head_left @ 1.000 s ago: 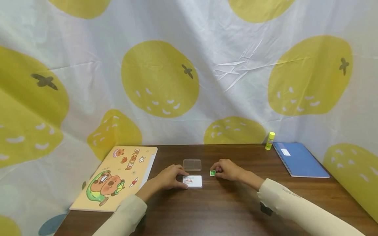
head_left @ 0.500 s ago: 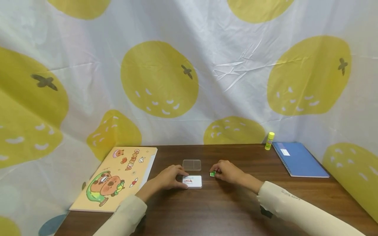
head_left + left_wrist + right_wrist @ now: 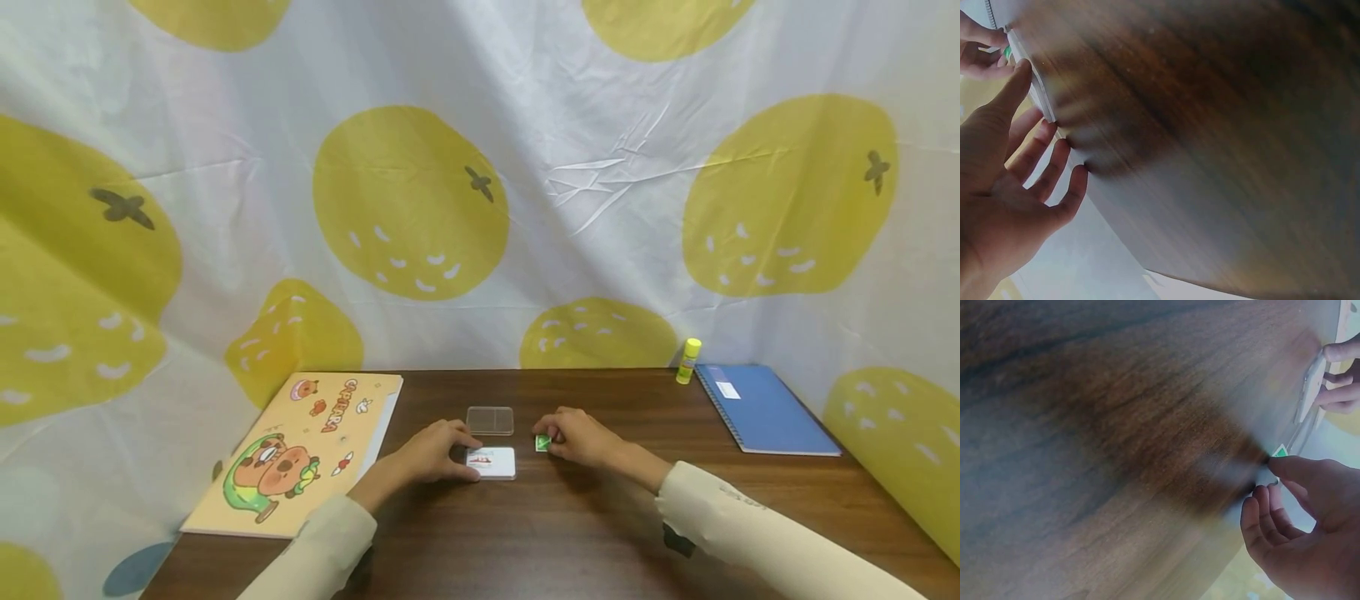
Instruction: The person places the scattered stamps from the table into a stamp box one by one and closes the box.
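In the head view my left hand point(image 3: 435, 450) holds a clear flat box point(image 3: 508, 477) of white cards by its left end, thumb at the near edge and fingers at the far edge. The top card point(image 3: 495, 462) bears a small red print. To the right, my right hand point(image 3: 583, 437) pinches a small green square with a white border point(image 3: 542, 445) at tabletop height. The right wrist view shows the thumb at the green square point(image 3: 1280, 452), with the other fingertips curled close to the table. Behind the box lies a clear lid point(image 3: 490, 421).
A yellow folder with capybara drawings point(image 3: 300, 450) lies at the left of the dark wooden table point(image 3: 480, 542). At the back right stand a yellow glue stick point(image 3: 688, 361) and, lying beside it, a blue spiral notebook point(image 3: 768, 408). A fruit-patterned curtain point(image 3: 570, 233) encloses the table.
The green square has tilted and turned slightly between the right fingers, and the right hand has shifted a little toward the person. The left hand and the card box hold still.
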`<state>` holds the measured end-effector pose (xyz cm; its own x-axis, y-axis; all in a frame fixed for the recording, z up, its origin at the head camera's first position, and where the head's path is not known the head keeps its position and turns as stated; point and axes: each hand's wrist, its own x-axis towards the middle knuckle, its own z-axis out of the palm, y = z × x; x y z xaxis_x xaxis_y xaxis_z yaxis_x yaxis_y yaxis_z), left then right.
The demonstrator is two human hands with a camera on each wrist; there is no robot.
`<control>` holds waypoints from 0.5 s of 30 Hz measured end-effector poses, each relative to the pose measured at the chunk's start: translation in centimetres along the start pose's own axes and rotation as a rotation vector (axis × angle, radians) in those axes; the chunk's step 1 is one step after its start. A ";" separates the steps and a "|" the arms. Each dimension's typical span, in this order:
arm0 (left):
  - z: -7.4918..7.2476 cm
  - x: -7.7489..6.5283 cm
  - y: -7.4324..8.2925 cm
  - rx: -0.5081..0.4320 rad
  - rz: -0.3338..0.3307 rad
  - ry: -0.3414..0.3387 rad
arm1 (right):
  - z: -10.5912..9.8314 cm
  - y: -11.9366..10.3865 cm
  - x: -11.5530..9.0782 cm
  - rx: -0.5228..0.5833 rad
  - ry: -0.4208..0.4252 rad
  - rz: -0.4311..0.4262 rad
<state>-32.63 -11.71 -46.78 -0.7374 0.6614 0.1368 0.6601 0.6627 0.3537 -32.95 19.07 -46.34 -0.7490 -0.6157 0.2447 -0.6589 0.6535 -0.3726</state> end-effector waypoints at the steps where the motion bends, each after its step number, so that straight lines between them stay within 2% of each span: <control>1: 0.0 0.0 0.0 0.004 0.001 0.000 | 0.0 0.0 0.0 0.008 -0.003 0.004; 8: 0.0 0.0 0.0 -0.003 -0.027 -0.011 | 0.0 0.2 0.1 0.028 0.026 -0.015; 15: 0.0 0.0 0.1 0.004 -0.015 -0.007 | -0.1 0.0 0.2 0.103 0.027 -0.018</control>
<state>-32.60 -11.67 -46.73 -0.7463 0.6538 0.1248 0.6494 0.6742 0.3518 -33.11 18.94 -46.21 -0.7396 -0.6139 0.2759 -0.6627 0.5928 -0.4576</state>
